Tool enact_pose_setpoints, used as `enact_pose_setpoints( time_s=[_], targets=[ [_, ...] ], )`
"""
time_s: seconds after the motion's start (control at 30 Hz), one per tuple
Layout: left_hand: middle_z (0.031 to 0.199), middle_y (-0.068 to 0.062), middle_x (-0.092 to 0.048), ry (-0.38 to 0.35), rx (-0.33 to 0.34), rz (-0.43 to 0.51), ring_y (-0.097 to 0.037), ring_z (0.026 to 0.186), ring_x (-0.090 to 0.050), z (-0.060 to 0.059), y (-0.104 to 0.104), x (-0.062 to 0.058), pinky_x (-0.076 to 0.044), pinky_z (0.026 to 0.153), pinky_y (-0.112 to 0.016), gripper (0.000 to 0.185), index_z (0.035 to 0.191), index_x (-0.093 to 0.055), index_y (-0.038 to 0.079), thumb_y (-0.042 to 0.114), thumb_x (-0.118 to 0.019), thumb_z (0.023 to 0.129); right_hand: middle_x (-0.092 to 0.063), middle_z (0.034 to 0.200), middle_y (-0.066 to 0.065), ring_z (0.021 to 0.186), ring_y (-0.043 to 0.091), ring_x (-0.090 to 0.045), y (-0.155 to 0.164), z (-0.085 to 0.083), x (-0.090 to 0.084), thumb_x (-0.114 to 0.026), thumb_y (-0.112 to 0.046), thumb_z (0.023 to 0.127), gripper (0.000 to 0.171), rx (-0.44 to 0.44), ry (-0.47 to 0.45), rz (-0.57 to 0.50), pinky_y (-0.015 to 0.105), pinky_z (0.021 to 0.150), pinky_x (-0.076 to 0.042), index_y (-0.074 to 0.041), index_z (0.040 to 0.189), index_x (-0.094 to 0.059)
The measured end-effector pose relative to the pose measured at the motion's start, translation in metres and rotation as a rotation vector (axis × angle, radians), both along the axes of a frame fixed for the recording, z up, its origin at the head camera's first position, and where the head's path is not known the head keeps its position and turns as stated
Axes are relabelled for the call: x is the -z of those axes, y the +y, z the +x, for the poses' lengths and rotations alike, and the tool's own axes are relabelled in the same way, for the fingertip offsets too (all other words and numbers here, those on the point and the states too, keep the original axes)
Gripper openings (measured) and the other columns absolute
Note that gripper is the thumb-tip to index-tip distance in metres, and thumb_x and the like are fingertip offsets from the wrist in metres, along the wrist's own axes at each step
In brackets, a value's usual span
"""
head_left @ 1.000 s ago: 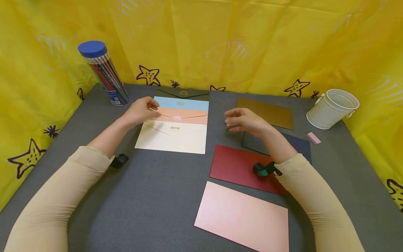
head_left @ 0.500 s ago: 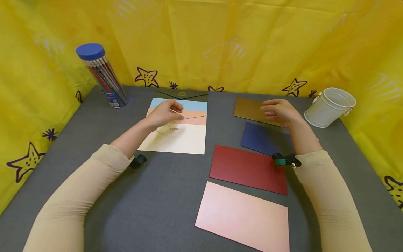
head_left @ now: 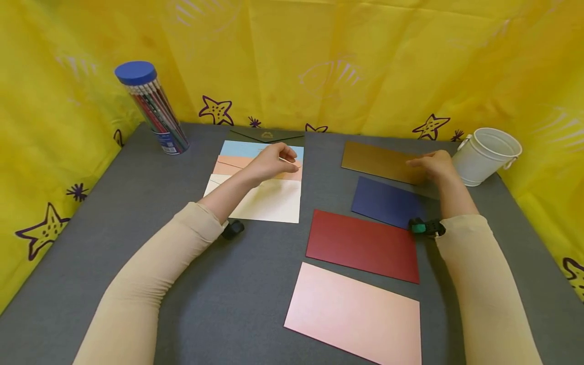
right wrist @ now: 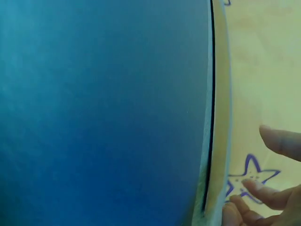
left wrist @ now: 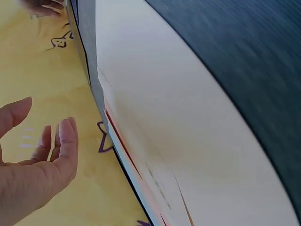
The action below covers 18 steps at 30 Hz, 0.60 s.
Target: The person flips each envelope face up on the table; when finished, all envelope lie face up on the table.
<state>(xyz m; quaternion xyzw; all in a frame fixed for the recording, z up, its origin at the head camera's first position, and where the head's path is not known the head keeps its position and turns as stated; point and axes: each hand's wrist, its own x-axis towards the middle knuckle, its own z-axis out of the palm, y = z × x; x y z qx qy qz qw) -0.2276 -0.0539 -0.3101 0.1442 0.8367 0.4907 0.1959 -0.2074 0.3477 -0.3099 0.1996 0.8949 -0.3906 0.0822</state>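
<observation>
My right hand is at the right end of a gold envelope, its fingertips over that edge. In the right wrist view the thumb stands apart from the fingers; the navy envelope fills the left. My left hand, fingers loosely bent and holding nothing, hovers over overlapping envelopes: a dark green one at the back, then light blue, peach, and cream in front. The left wrist view shows thumb and fingers apart, beside the cream envelope.
Below the gold envelope lie the navy, red and pale pink envelopes. A white bucket stands at the right, partly behind my right hand. A blue-lidded tube of pencils stands back left. A yellow curtain hangs behind.
My right hand has moved right, over the navy and gold envelopes, to the gold one's right end. My left hand has drifted right across the overlapping envelopes.
</observation>
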Motion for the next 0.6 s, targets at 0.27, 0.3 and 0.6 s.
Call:
enact_pose_setpoints(
  time_s=[0.27,0.3,0.6],
  targets=[
    [0.138,-0.017,-0.051,-0.068,0.046,0.032,-0.029,0.126,-0.05,-0.001,0.036,0.001,-0.047,0.106,-0.039,0.053,0.137,-0.047,-0.003,0.012,-0.067,0.091,-0.006,0.16,0.035,0.142,0.049,-0.028,0.006,-0.001,0.003,-0.064,-0.043,0.091,0.107,-0.025,-0.168,0.042,0.055,0.112,-0.042,0.017,0.151,0.002],
    [0.14,-0.017,-0.05,-0.083,0.05,0.04,-0.029,0.127,-0.05,-0.002,0.04,0.002,-0.047,0.108,-0.038,0.054,0.138,-0.047,-0.003,0.012,-0.067,0.091,-0.01,0.158,0.036,0.139,0.048,-0.031,0.006,-0.002,0.004,-0.065,-0.043,0.091,0.106,-0.036,-0.171,0.061,0.056,0.111,-0.043,0.018,0.151,-0.002],
    [0.147,-0.016,-0.044,-0.185,0.06,0.078,-0.028,0.135,-0.048,-0.007,0.062,0.008,-0.045,0.113,-0.036,0.06,0.145,-0.04,-0.003,0.014,-0.066,0.093,-0.037,0.139,0.042,0.12,0.048,-0.042,-0.002,-0.006,0.004,-0.073,-0.039,0.083,0.1,-0.139,-0.18,0.28,0.057,0.11,-0.039,0.028,0.139,-0.026]
  ],
)
